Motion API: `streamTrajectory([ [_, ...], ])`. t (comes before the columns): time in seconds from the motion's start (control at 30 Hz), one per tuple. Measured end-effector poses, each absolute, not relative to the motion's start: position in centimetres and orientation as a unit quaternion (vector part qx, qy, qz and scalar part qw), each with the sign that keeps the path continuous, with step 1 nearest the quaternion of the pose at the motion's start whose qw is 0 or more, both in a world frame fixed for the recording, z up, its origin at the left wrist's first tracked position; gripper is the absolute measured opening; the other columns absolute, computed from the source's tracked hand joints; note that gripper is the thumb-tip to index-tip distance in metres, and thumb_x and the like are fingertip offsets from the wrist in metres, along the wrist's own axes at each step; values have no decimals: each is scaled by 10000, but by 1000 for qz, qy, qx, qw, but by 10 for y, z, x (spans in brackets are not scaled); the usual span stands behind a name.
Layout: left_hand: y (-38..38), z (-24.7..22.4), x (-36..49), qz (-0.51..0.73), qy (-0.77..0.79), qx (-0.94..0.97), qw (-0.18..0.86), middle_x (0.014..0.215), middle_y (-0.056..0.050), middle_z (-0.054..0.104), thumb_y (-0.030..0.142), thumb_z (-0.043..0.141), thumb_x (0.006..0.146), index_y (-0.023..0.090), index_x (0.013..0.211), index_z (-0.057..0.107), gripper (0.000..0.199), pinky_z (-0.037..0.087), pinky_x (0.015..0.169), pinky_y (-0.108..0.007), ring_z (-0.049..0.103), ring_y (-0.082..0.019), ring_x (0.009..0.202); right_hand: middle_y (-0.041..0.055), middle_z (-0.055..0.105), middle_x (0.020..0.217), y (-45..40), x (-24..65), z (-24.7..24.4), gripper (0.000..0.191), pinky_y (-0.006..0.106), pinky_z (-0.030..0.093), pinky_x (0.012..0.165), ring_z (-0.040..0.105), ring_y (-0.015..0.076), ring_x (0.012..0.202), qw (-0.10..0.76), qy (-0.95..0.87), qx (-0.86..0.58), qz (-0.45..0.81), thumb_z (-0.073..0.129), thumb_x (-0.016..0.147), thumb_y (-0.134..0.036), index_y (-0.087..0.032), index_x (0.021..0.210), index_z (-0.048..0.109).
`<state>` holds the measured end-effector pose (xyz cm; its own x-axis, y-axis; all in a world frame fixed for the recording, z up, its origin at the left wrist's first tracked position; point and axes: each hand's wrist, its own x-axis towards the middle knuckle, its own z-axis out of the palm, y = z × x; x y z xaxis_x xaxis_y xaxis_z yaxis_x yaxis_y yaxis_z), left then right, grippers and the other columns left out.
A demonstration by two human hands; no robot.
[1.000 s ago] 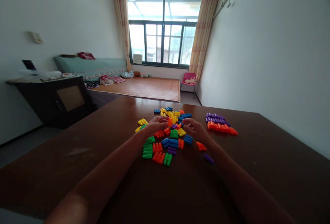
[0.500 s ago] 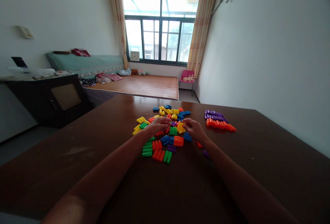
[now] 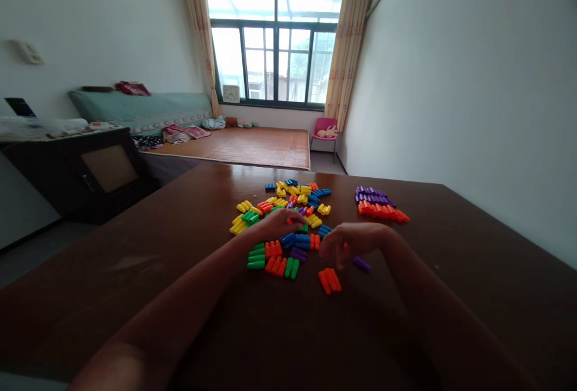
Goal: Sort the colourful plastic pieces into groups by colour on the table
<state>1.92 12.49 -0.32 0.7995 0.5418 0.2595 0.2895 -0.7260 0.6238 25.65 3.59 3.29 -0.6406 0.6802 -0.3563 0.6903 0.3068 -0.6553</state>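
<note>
Bullet-shaped plastic building blocks, side by side in short rows, lie in a colourful pile (image 3: pixel 294 239) on the dark table. Over the pile's middle rests my left hand (image 3: pixel 282 220), its fingers stretched out and partly hiding green and red blocks. My right hand (image 3: pixel 358 239) hovers at the pile's near right edge, fingers apart and pointing down, slightly blurred. Just below those fingertips lies a row of orange blocks (image 3: pixel 330 281), apart from the pile. A single purple block (image 3: pixel 362 263) lies right of it. Yellow blocks (image 3: pixel 314 221) are beside my left fingertips.
Lined up at the table's right are a purple row (image 3: pixel 374 196) and an orange row (image 3: pixel 383 212) of blocks. The brown table (image 3: pixel 148 241) has its far edge before a mat-covered bed (image 3: pixel 252 145). A pink chair (image 3: pixel 325 129) stands by the window; a dark cabinet (image 3: pixel 103 163) is left.
My right hand has drawn back toward me and right, away from the yellow blocks. An orange row now lies separately in front of the pile. My left hand has barely shifted.
</note>
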Motion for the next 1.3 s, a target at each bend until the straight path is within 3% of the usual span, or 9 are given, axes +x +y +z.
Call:
streamTrajectory([
  [0.17, 139, -4, 9, 260, 272, 878, 296, 893, -19, 736, 308, 562, 819, 180, 955, 729, 251, 503, 753, -245, 648, -158, 807, 5, 676, 920, 34, 228, 17, 545, 194, 424, 571, 601, 138, 736, 88, 834, 372, -397, 851, 516, -378, -198, 1001, 681],
  [0.27, 145, -7, 5, 289, 270, 877, 273, 922, -29, 736, 310, 562, 814, 187, 927, 735, 240, 503, 784, -254, 657, -170, 852, -11, 648, 818, 43, 230, 10, 476, 187, 409, 552, 569, 117, 695, 50, 839, 374, -393, 849, 521, -387, -175, 904, 662],
  [0.47, 171, -16, -11, 343, 292, 858, 247, 946, -48, 741, 331, 551, 815, 181, 911, 737, 257, 518, 816, -291, 673, -206, 903, 41, 673, 907, 57, 339, 11, 484, 253, 512, 635, 634, 153, 764, -368, 634, 522, -435, 756, 676, -455, -185, 1033, 573],
  [0.57, 185, -17, -22, 368, 323, 835, 253, 939, -51, 746, 365, 556, 804, 176, 919, 732, 283, 527, 802, -295, 679, -214, 897, 57, 679, 903, 53, 418, -15, 507, 264, 546, 608, 654, 158, 725, -611, 422, 590, -318, 792, 611, -450, -192, 983, 565],
  [0.67, 193, -16, -30, 385, 353, 811, 264, 893, -51, 751, 404, 572, 776, 167, 920, 730, 319, 534, 757, -290, 685, -213, 847, 13, 652, 744, 45, 478, -55, 527, 245, 548, 562, 636, 134, 606, -727, 235, 619, -183, 849, 485, -379, -183, 863, 540],
  [0.8, 196, -14, -36, 407, 378, 780, 288, 884, -61, 752, 469, 619, 718, 153, 914, 731, 389, 539, 730, -296, 686, -224, 829, 16, 633, 662, 44, 510, -90, 507, 252, 506, 495, 604, 146, 556, -706, 169, 681, -100, 821, 464, -420, -156, 809, 560],
  [0.97, 200, -18, -40, 399, 381, 783, 287, 898, -67, 750, 498, 611, 721, 150, 929, 731, 423, 535, 714, -286, 683, -217, 813, 117, 693, 827, 60, 509, -97, 495, 305, 500, 592, 632, 204, 683, -606, 233, 760, 31, 721, 555, -538, -131, 820, 627],
  [1.17, 203, -23, -39, 379, 381, 798, 273, 901, -65, 747, 473, 590, 750, 154, 951, 726, 401, 526, 727, -285, 678, -214, 820, 121, 702, 812, 60, 507, -94, 455, 348, 488, 685, 644, 240, 719, -446, 281, 849, 34, 696, 588, -561, -157, 793, 650],
  [1.3, 205, -21, -42, 385, 379, 796, 273, 912, -64, 746, 469, 597, 738, 153, 942, 726, 397, 523, 732, -286, 674, -216, 828, 119, 707, 853, 55, 510, -91, 452, 335, 489, 684, 653, 234, 731, -443, 278, 852, 30, 618, 677, -564, -155, 862, 661],
])
